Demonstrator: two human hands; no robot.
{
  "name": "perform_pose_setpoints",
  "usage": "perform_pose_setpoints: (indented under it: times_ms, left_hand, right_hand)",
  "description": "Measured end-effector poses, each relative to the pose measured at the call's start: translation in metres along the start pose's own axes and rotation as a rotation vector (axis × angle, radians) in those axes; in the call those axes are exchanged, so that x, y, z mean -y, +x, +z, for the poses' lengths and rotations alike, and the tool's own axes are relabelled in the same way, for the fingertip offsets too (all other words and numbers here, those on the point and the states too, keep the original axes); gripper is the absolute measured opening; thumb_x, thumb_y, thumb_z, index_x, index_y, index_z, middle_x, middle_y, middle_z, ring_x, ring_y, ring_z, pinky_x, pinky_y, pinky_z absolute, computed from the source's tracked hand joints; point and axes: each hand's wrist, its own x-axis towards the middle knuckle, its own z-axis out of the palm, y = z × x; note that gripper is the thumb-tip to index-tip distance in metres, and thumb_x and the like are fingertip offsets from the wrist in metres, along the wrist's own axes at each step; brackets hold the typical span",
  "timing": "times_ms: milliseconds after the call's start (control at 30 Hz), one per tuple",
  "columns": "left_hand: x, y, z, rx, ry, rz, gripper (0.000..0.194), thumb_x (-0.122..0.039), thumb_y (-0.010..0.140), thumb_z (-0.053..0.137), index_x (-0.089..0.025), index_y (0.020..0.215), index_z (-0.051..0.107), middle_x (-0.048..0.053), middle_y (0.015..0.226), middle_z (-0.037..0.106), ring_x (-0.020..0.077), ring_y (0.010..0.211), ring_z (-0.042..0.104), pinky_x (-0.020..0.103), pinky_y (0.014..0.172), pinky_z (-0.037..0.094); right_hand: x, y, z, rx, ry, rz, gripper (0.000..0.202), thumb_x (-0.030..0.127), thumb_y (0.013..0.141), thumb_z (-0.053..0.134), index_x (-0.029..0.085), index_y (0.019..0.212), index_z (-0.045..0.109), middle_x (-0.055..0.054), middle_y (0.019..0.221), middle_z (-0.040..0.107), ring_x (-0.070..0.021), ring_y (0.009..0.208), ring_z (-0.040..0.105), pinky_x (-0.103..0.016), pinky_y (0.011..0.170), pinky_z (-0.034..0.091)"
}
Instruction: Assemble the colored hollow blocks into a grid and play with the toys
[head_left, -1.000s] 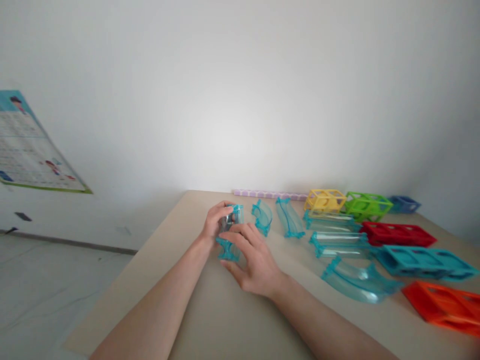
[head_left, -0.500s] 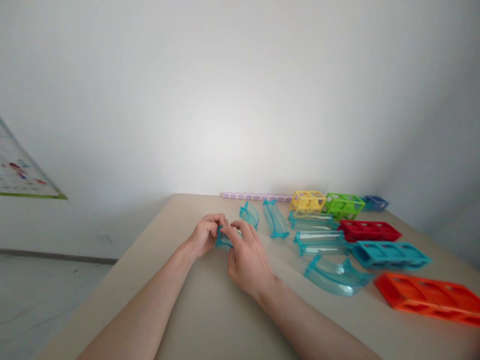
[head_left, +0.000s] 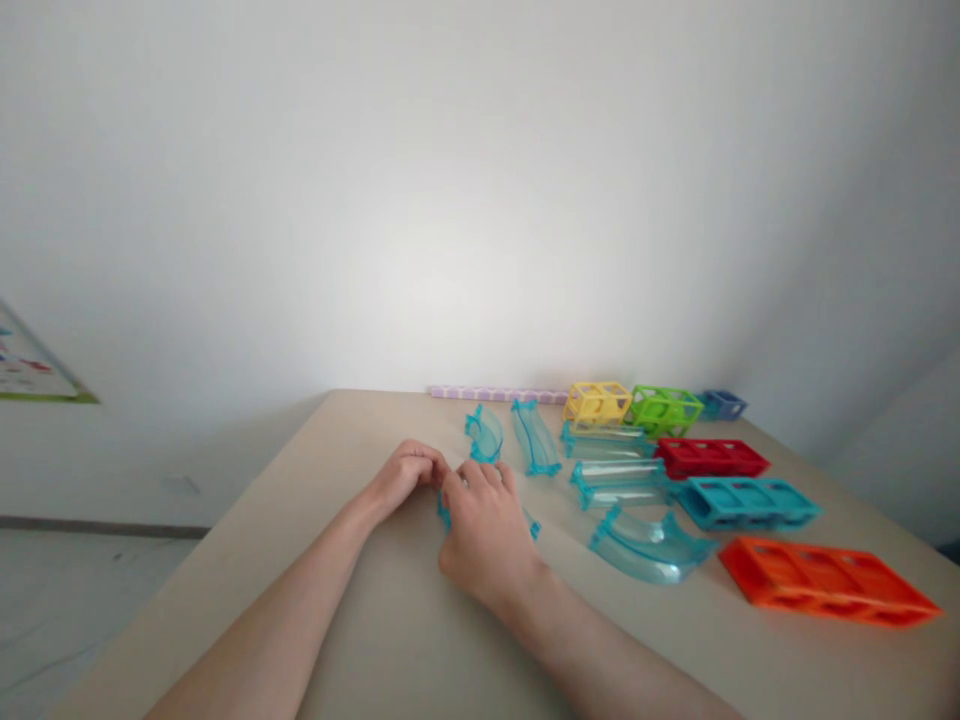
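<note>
A translucent teal track piece (head_left: 444,512) is mostly covered by my right hand (head_left: 486,535), which curls over it with knuckles up. One end of the piece shows left of those fingers, another bit past the knuckles on the right. My left hand (head_left: 405,478) is closed, its fingertips pinched at the piece's left end and meeting the right fingers. What lies between the fingertips is hidden. Just beyond the hands lie a short curved teal track piece (head_left: 486,436) and a wavy teal track piece (head_left: 537,440).
Right of my hands lie straight teal tracks (head_left: 621,483) and a wide curved track (head_left: 651,545). Farther right are red (head_left: 712,458), teal (head_left: 750,502) and orange blocks (head_left: 829,582). Yellow (head_left: 598,404), green (head_left: 665,410) and blue frames (head_left: 724,405) stand near the wall, beside a purple patterned strip (head_left: 499,394).
My right hand has turned to lie farther over the track piece, covering more of it, and its right end now shows. The view has shifted slightly right.
</note>
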Motion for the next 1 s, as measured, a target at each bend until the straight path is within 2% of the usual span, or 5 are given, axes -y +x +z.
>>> perform_pose_setpoints:
  times_ms: [167, 300, 533, 700, 1000]
  left_hand:
    - [0.0, -0.003, 0.0, 0.013, 0.035, -0.005, 0.019, -0.019, 0.048, 0.044, -0.013, 0.041, 0.06, 0.0, 0.04, 0.047, 0.0099, 0.046, 0.033, 0.023, 0.046, 0.022]
    - [0.002, -0.002, 0.001, -0.035, 0.034, -0.006, 0.021, -0.018, 0.046, 0.044, -0.013, 0.044, 0.063, 0.0, 0.042, 0.052, 0.0105, 0.045, 0.037, 0.023, 0.046, 0.025]
    - [0.009, 0.005, -0.002, -0.188, -0.043, -0.015, 0.029, -0.018, 0.046, 0.042, -0.014, 0.056, 0.068, 0.006, 0.06, 0.069, 0.0188, 0.055, 0.061, 0.03, 0.058, 0.047]
    - [0.011, 0.006, -0.003, -0.224, -0.051, -0.015, 0.028, -0.017, 0.045, 0.041, -0.014, 0.056, 0.067, 0.007, 0.063, 0.07, 0.0189, 0.053, 0.062, 0.031, 0.058, 0.049]
    - [0.011, 0.005, -0.003, -0.228, -0.019, 0.0, 0.029, -0.017, 0.045, 0.041, -0.013, 0.058, 0.067, 0.008, 0.065, 0.07, 0.0179, 0.051, 0.061, 0.03, 0.055, 0.049]
  right_hand:
    - [0.004, -0.002, 0.002, -0.119, 0.107, -0.032, 0.024, 0.019, 0.071, 0.055, 0.016, 0.093, 0.061, -0.01, 0.093, 0.059, -0.0249, 0.092, 0.052, -0.042, 0.094, 0.035]
    - [0.008, -0.002, 0.006, -0.11, 0.109, -0.015, 0.02, 0.026, 0.083, 0.049, 0.016, 0.095, 0.062, -0.012, 0.1, 0.058, -0.0259, 0.095, 0.053, -0.04, 0.085, 0.041]
    - [0.001, 0.003, 0.008, 0.051, -0.008, 0.082, 0.026, 0.016, 0.073, 0.052, 0.013, 0.095, 0.064, -0.014, 0.091, 0.064, -0.0293, 0.091, 0.059, -0.043, 0.08, 0.044]
    - [-0.008, 0.008, 0.002, 0.091, -0.035, 0.109, 0.022, 0.019, 0.071, 0.053, 0.013, 0.086, 0.068, -0.015, 0.087, 0.068, -0.0293, 0.087, 0.064, -0.042, 0.079, 0.046]
    - [-0.017, 0.015, 0.003, 0.123, -0.064, 0.147, 0.024, 0.021, 0.07, 0.054, 0.012, 0.083, 0.072, -0.017, 0.086, 0.071, -0.0302, 0.083, 0.066, -0.04, 0.078, 0.045]
